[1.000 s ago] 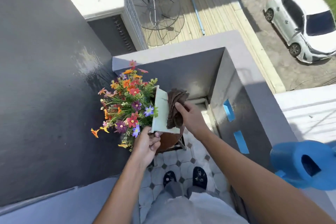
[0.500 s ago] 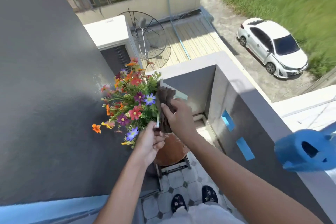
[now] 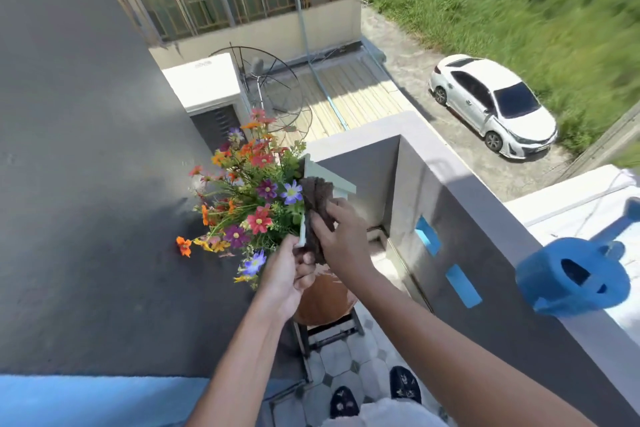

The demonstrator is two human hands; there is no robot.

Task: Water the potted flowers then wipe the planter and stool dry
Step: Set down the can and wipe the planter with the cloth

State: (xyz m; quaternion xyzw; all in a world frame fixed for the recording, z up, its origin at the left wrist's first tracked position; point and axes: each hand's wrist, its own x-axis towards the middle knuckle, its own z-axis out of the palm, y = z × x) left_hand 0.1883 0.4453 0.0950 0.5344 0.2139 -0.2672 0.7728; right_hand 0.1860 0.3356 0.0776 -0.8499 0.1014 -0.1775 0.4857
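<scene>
A pale green box planter [image 3: 330,177] full of colourful flowers [image 3: 254,203] is tipped on its side, lifted above a round brown stool [image 3: 323,298]. My left hand [image 3: 285,272] grips the planter's near end. My right hand [image 3: 341,239] presses a dark brown cloth [image 3: 317,199] flat against the planter's upturned side. The stool's metal legs [image 3: 329,331] stand on the tiled floor below. A blue watering can [image 3: 571,279] sits on the balcony wall's ledge at the right, away from both hands.
A grey balcony wall [image 3: 446,191] with blue slots runs along the right; a dark grey wall [image 3: 86,184] closes the left. My slippered feet [image 3: 374,395] stand on the narrow tiled floor. Below outside are a white car [image 3: 491,107] and a roof.
The view has tilted upward, showing more of the street. The planter stays held in my left hand while my right hand with the cloth has shifted along its side.
</scene>
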